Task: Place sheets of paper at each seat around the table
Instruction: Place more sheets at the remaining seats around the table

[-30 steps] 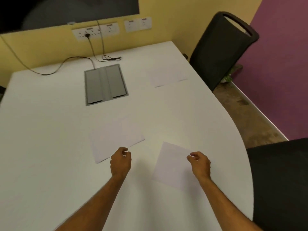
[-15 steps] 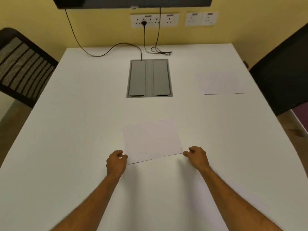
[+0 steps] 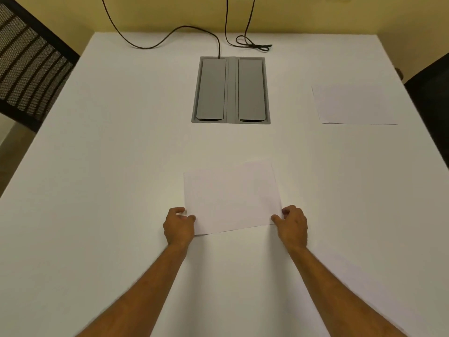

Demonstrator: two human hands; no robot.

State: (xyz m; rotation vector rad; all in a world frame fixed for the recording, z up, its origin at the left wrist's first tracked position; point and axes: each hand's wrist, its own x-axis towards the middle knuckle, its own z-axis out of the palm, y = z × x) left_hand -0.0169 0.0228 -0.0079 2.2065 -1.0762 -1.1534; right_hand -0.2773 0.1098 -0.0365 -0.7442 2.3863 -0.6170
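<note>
Grey cable hatch (image 3: 230, 90) beyond sheet (image 3: 232, 197)

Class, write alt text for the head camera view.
Two bare hands, left hand and right hand, grip the near corners of a white paper sheet on a white table. A second white sheet lies far right, by a black chair.

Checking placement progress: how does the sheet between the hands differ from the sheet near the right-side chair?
The near sheet is pinched at both lower corners by the left hand and right hand; the far sheet lies untouched. The near one sits skewed, the far one roughly square to the table edge. Both are blank white.
</note>
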